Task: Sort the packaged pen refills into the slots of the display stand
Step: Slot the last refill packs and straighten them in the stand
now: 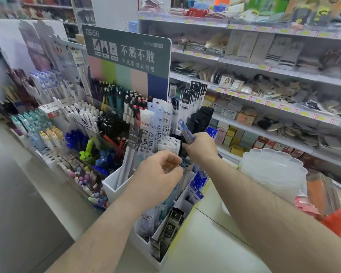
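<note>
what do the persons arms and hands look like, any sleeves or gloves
Both forearms are bare as far as the picture shows, with no sleeves in view. The left hand and right hand wear no gloves, and no rings, watch or bracelet are visible.

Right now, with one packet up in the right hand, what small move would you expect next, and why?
Probably the right hand lowers its blue refill packet into a slot of the white display stand. The packet is gripped and raised above the standing packets, not yet seated, while the left hand pinches packets below, seemingly parting them to make room.
</note>
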Demonstrator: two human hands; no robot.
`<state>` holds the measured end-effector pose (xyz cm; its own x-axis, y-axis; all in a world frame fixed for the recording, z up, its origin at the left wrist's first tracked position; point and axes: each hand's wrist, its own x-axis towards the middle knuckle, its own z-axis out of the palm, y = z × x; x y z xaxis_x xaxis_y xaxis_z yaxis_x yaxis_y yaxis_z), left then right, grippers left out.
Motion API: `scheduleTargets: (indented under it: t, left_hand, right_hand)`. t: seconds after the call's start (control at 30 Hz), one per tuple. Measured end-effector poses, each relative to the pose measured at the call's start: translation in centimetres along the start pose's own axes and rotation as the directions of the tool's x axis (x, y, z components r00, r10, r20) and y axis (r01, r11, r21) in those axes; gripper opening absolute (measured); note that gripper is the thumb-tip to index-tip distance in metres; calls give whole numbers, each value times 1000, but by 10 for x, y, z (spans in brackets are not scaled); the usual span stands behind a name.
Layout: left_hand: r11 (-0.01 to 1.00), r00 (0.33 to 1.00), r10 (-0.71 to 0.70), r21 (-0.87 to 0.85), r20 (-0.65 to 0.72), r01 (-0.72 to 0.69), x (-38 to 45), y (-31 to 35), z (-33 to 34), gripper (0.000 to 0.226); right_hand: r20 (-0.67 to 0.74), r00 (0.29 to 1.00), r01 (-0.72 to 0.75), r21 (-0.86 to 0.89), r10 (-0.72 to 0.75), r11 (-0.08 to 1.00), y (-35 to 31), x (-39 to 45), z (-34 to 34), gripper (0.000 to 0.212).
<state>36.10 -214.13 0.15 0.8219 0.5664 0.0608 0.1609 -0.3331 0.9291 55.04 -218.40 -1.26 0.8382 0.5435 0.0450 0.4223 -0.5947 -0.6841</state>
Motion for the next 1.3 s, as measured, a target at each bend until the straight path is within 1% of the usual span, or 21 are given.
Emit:
scheduleTargets:
  t: [0.03,0.1,0.17,0.2,0.27,0.33,0.4,0.47,0.5,0.57,0.6,0.67,0.73,0.83,0.9,0.97,1.03,1.1,1.17,1.23,1.3]
  left_hand:
    - [1000,1000,8,-4,6,-8,-1,0,1,13]
    - [999,999,31,-14,35,-31,-4,2,6,17]
    - [998,996,64,-7,66,-64,-8,3,14,15]
    - [997,994,76,-5,77,-75,-9,3,19,11]
    - [996,992,86,19,91,-88,-12,6,30,8]
    - [993,989,97,58,109,-103,-15,10,40,7]
    - [990,982,113,72,151,-125,-21,13,48,17]
    - [991,965,102,64,241,-120,-29,14,56,33]
    - [990,952,98,73,289,-124,-33,13,60,37]
    - [989,941,96,80,325,-128,-39,10,68,31]
    - [994,946,72,49,315,-92,-40,9,71,26]
    - [987,950,-50,-129,307,93,-41,4,72,22]
    - [914,931,-136,-319,340,250,-41,3,69,20]
    - [838,921,-143,-451,363,308,-42,0,67,22]
    - [822,917,-135,-475,374,314,-44,0,66,23]
    - [829,916,-130,-465,379,310,-46,0,65,24]
    - [847,917,-126,-441,379,298,-49,0,61,24]
    - [866,925,-123,-417,359,277,-52,1,54,24]
    - [888,951,-129,-394,280,236,-53,2,43,24]
    - [917,978,-130,-354,164,181,-52,1,28,24]
    - [939,992,-119,-322,37,125,-50,-2,9,23]
  right_hand:
    - [-14,1000,5,37,-4,999,0,-5,-6,26]
    - [-71,997,8,233,9,972,3,-20,-22,23]
    - [-89,994,-12,483,63,875,9,-43,-37,17]
    - [-65,994,-38,571,91,820,12,-55,-42,14]
    - [9,990,-107,681,138,724,18,-79,-49,15]
    - [65,979,-177,739,193,650,24,-99,-51,22]
    - [94,961,-238,763,260,601,28,-116,-51,26]
    - [106,943,-281,760,315,586,33,-130,-50,28]
    - [115,938,-298,752,328,588,36,-136,-50,29]
    - [165,929,-340,739,332,582,42,-146,-52,31]
    - [205,922,-366,739,329,566,45,-151,-54,38]
    - [254,904,-409,753,345,516,52,-159,-61,53]
    - [215,903,-378,809,372,449,60,-163,-69,50]
    - [142,923,-285,877,359,386,64,-167,-76,36]
    - [138,934,-269,877,329,397,62,-167,-76,27]
    - [124,949,-249,857,290,450,55,-168,-74,20]
    - [87,969,-201,824,232,530,51,-168,-70,24]
    - [54,981,-155,799,187,581,46,-169,-69,29]
    - [-8,981,-107,809,192,578,44,-169,-73,30]
    - [-108,970,-35,824,217,566,42,-167,-81,32]
    - [-199,958,40,805,207,592,36,-163,-87,36]
